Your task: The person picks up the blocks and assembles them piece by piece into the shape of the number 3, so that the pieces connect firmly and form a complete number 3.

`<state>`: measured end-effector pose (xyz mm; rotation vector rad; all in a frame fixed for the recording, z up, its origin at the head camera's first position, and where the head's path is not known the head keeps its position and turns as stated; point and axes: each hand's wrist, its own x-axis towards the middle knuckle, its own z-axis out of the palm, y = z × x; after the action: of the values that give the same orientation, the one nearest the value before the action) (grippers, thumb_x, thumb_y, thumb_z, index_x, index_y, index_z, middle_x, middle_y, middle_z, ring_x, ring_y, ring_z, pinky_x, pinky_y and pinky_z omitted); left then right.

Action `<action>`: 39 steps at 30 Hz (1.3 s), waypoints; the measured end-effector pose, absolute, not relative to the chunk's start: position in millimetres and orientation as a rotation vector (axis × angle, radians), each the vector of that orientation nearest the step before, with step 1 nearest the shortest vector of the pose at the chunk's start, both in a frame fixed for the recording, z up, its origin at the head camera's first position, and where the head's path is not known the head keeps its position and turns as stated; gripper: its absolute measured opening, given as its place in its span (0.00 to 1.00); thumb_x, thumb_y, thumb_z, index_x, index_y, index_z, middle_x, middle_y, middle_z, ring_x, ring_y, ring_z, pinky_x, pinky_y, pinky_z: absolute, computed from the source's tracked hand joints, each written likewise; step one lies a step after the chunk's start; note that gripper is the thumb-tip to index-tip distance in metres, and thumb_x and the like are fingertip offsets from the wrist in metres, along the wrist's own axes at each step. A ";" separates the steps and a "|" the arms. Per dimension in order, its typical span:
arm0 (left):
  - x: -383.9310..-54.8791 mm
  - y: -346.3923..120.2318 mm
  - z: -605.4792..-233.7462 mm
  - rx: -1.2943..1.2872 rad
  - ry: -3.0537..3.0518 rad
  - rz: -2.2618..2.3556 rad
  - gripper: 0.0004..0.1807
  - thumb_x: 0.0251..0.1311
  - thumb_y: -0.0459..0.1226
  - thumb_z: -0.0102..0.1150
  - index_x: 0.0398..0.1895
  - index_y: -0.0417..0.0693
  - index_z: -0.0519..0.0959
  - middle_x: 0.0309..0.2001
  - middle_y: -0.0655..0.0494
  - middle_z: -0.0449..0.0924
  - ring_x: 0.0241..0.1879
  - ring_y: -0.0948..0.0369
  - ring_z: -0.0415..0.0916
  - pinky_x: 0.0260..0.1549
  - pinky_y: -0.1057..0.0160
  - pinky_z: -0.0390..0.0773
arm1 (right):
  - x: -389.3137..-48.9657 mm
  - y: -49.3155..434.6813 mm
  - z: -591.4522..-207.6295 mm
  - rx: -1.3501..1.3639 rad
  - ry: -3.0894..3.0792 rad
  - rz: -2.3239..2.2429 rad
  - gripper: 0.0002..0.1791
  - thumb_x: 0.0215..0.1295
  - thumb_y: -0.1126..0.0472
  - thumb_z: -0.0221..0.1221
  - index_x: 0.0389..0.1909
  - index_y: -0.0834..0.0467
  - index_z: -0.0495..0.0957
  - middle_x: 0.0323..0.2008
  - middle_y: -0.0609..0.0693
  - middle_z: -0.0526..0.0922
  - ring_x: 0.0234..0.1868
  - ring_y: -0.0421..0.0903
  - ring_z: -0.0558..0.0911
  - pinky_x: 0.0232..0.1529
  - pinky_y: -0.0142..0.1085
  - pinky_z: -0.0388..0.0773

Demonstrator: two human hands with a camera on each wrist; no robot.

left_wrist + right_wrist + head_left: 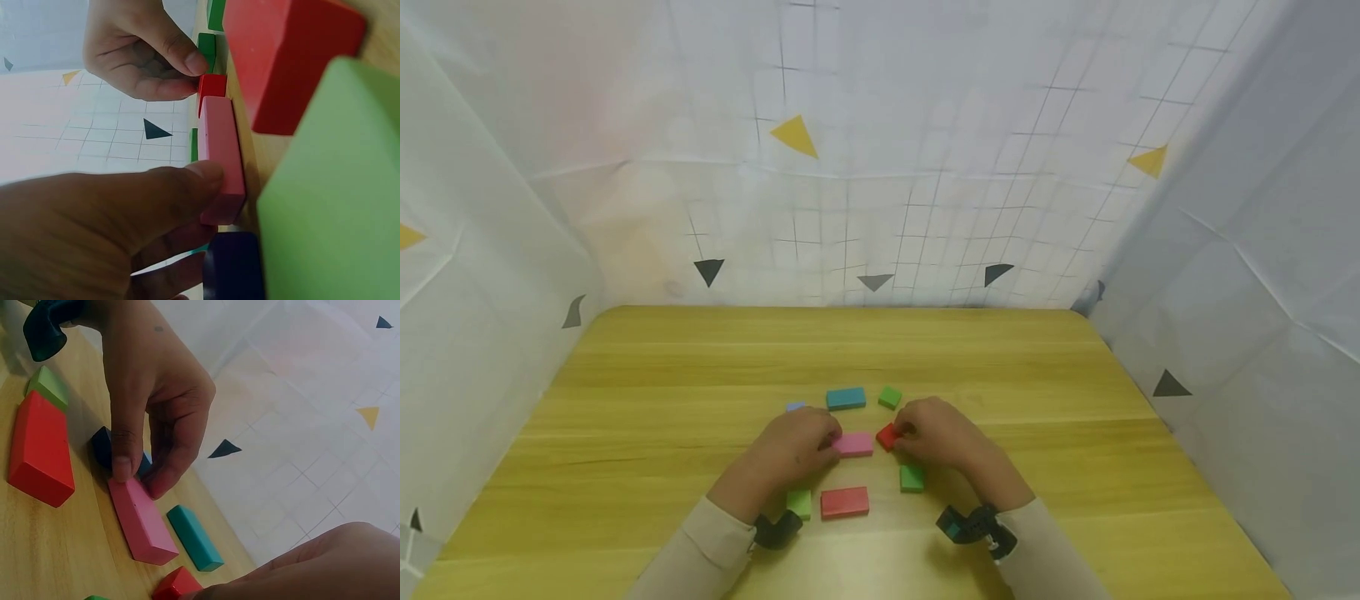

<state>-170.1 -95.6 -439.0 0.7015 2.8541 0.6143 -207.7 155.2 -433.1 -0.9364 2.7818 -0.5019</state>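
Note:
My left hand (790, 446) pinches the left end of a pink rectangular block (855, 445) between thumb and fingers. In the right wrist view the pink block (144, 522) lies low over the wood, thumb on its near end. Just to its right, my right hand (942, 433) pinches a small red block (886, 437), which sits turned at an angle. The left wrist view shows the red block (212, 87) close to the pink block's far end. Beside my left fingers stands a dark blue block (234, 265), hidden by that hand in the head view.
A teal block (846, 399) and a small green block (890, 397) lie behind. Nearer are a larger red block (845, 502), a light green block (799, 504) and another green block (912, 479). A blue block (795, 407) peeks out behind my left hand. Patterned sheets surround the wooden table (1037, 358).

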 end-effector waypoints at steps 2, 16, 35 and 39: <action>-170.3 -95.5 -439.0 0.697 2.849 0.617 0.07 0.63 0.42 0.66 0.36 0.49 0.83 0.30 0.63 0.75 0.30 0.62 0.69 0.34 0.62 0.74 | -207.4 155.0 -432.9 -0.934 2.785 -0.502 0.04 0.60 0.60 0.67 0.27 0.52 0.84 0.25 0.39 0.78 0.26 0.39 0.73 0.30 0.32 0.73; -167.8 -95.7 -438.5 0.721 2.854 0.625 0.07 0.62 0.43 0.66 0.37 0.50 0.83 0.29 0.65 0.74 0.30 0.62 0.68 0.34 0.62 0.74 | -206.6 154.3 -433.2 -0.957 2.798 -0.481 0.08 0.60 0.60 0.68 0.40 0.56 0.86 0.26 0.42 0.80 0.27 0.39 0.73 0.31 0.31 0.73; -170.1 -95.4 -438.2 0.697 2.829 0.635 0.09 0.63 0.44 0.66 0.39 0.50 0.84 0.30 0.64 0.74 0.31 0.61 0.69 0.35 0.62 0.74 | -205.9 152.6 -433.4 -1.021 2.796 -0.477 0.08 0.60 0.53 0.70 0.29 0.53 0.83 0.22 0.38 0.75 0.24 0.38 0.72 0.28 0.30 0.71; -170.7 -95.5 -439.3 0.690 2.822 0.638 0.08 0.63 0.44 0.65 0.39 0.50 0.83 0.29 0.64 0.74 0.31 0.61 0.69 0.35 0.62 0.74 | -205.9 152.5 -435.2 -1.018 2.796 -0.478 0.09 0.60 0.53 0.70 0.28 0.52 0.83 0.22 0.38 0.75 0.24 0.38 0.71 0.28 0.30 0.71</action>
<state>-170.7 -95.5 -439.3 0.6901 2.8220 0.6380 -205.9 152.5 -435.2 -1.0182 2.7963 -0.4782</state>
